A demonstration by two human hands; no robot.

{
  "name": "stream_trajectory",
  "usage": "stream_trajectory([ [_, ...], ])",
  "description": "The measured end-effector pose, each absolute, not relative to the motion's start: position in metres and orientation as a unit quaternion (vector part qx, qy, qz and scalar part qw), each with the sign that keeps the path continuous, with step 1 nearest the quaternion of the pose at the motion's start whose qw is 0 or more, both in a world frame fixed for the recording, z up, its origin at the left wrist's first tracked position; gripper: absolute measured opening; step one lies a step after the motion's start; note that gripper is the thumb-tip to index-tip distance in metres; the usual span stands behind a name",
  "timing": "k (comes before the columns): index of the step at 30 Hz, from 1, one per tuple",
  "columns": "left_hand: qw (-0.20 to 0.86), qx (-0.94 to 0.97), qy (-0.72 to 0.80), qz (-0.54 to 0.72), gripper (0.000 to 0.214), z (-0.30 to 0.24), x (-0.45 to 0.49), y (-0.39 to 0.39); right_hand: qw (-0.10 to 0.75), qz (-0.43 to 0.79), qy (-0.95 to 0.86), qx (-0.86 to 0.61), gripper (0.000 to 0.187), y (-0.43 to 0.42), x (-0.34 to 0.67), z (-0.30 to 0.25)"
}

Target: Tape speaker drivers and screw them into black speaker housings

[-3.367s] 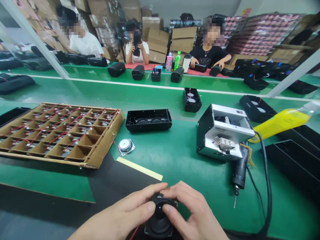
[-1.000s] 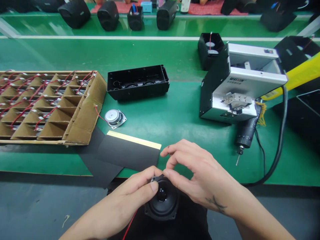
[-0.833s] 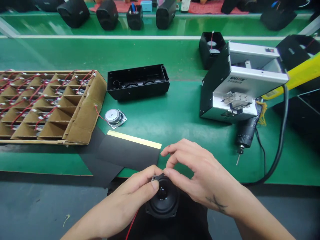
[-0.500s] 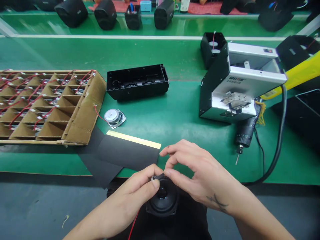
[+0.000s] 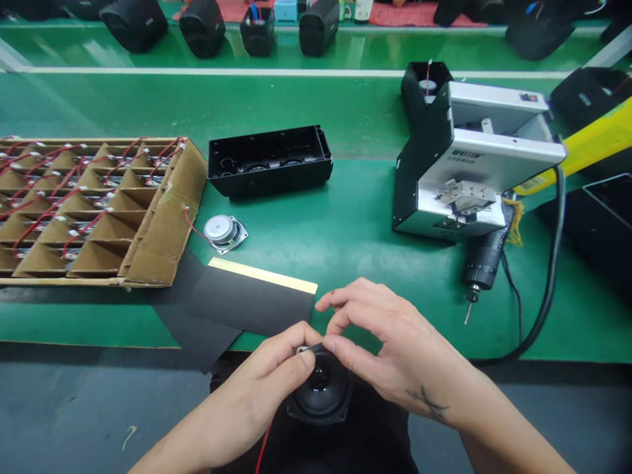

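Note:
A round black speaker driver point(image 5: 323, 392) with a square-cornered frame faces up near the table's front edge, over my lap. My left hand point(image 5: 269, 375) grips its upper left corner, thumb pressed on the rim. At the top of that rim, my right hand point(image 5: 378, 329) has its thumb and fingertip pinched together; whatever is between them is too small to make out. A red wire point(image 5: 263, 447) hangs below the left hand. Black sheets point(image 5: 247, 306), one with a pale yellow edge strip, lie just beyond the hands. Another driver point(image 5: 224, 232) rests magnet up behind them.
A cardboard box point(image 5: 162, 224) with dividers holds several wired drivers at left. An open black speaker housing point(image 5: 271, 174) lies at the centre. To the right stand a silver machine point(image 5: 498, 158) and a black electric screwdriver point(image 5: 480, 266). Several black housings point(image 5: 202, 29) line the back.
The hands and the driver keep nearly the same pose. The view has shifted slightly, with the box and other table items appearing a little farther left.

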State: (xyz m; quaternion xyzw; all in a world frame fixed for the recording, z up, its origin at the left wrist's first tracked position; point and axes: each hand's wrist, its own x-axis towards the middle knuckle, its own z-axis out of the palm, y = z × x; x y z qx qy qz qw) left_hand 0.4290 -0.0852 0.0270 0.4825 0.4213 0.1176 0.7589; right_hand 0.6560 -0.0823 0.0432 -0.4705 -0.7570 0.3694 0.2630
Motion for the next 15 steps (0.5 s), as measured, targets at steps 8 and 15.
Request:
stream_trajectory([
  [8,0.785,0.435,0.418,0.138,0.031,0.027,0.429,-0.089,0.262,0.316,-0.772,-0.485,0.006,-0.08,0.667,0.047],
  [15,0.739,0.498,0.438,0.118,0.032,0.034,0.431,-0.084,0.225,0.313,-0.796,-0.466,0.011,-0.074,0.664,0.057],
])
